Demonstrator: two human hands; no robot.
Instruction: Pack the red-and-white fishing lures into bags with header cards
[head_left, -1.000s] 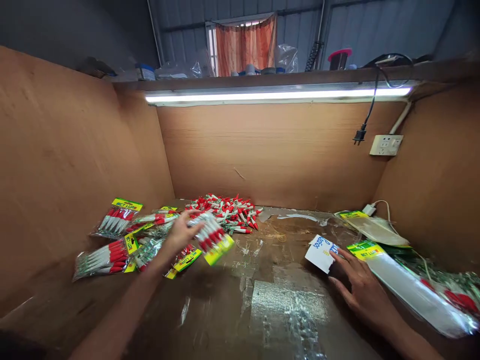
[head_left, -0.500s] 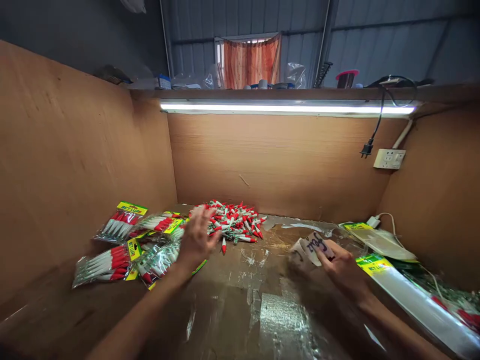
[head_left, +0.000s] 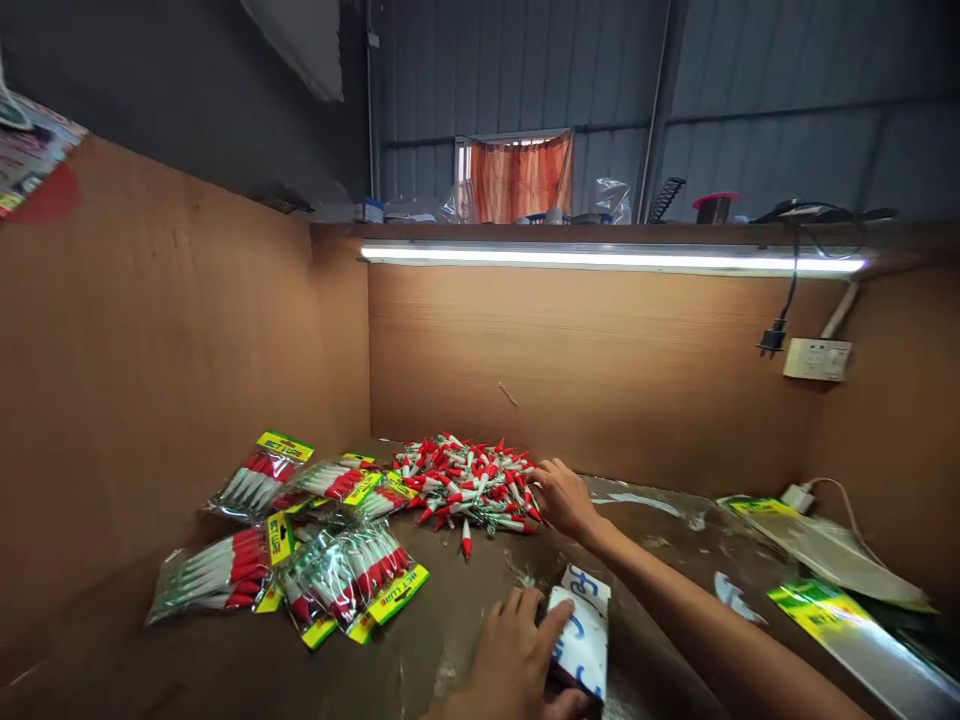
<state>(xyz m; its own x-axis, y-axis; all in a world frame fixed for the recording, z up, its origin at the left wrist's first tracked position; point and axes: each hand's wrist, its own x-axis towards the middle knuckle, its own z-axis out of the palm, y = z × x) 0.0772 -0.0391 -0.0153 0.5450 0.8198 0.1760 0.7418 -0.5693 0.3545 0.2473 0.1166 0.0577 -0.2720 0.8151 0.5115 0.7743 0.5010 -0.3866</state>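
Note:
A heap of red-and-white fishing lures [head_left: 472, 485] lies at the back of the bench. At its right edge is my right hand [head_left: 562, 497], fingers curled in among the lures; what they pinch, if anything, is hidden. Nearer to me, my left hand [head_left: 521, 640] grips the left side of a small white box-like block [head_left: 583, 645] with blue writing, thumb at its near end and index finger on top. Left of the heap lie several clear bags of lures [head_left: 360, 570] with yellow-green "BCT LURE" header cards.
Flat clear packets with yellow-green headers [head_left: 832, 615] lie at the right, beside a white cable [head_left: 840, 490]. Wooden panels [head_left: 600, 380] enclose the bench at the back and sides. A lit tube lamp [head_left: 615, 260] runs under the shelf, and a black plug [head_left: 772, 338] hangs at the right.
My right hand has left the white block and reached across to the lures. My left hand has come from beside the bags to the block at the front. The view has tilted up and left.

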